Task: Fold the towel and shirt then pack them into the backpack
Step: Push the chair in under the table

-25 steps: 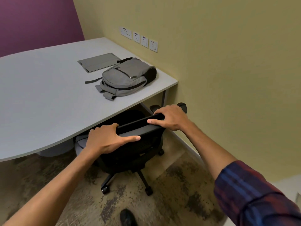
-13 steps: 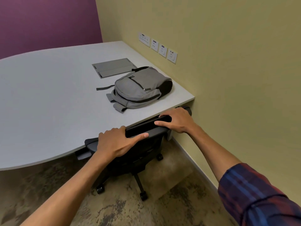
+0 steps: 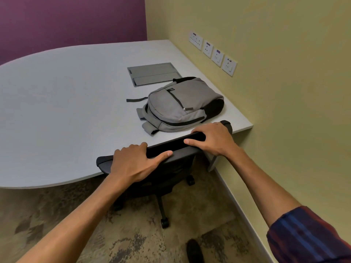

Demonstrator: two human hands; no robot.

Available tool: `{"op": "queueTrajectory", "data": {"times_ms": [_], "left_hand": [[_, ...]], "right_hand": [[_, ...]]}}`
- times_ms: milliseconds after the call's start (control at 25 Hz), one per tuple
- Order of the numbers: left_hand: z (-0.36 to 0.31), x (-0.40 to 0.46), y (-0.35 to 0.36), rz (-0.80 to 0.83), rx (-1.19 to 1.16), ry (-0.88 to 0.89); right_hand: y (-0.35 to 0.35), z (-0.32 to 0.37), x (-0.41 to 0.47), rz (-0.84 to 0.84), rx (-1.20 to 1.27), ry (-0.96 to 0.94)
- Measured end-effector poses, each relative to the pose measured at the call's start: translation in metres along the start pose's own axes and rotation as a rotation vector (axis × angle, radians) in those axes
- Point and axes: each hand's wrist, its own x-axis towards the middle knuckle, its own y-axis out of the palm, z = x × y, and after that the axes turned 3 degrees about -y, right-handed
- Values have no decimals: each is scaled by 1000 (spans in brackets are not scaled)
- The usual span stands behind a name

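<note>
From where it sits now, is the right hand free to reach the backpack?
Probably yes, once it lets go. The right hand grips the chair back, with the backpack lying just beyond on the desk. Only bare desktop shows between them.

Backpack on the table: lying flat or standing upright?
Lying flat. The backpack rests on its back on the table, front pocket facing up, loose strap trailing to its left.
</note>
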Motion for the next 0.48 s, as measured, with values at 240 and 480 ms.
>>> {"op": "queueTrajectory", "data": {"times_ms": [240, 480], "left_hand": [[14, 12, -6, -12, 1, -5], [14, 12, 0, -33, -2, -58]], "right_hand": [[6, 3, 13, 103, 14, -33], [6, -3, 16, 223, 32, -114]]}}
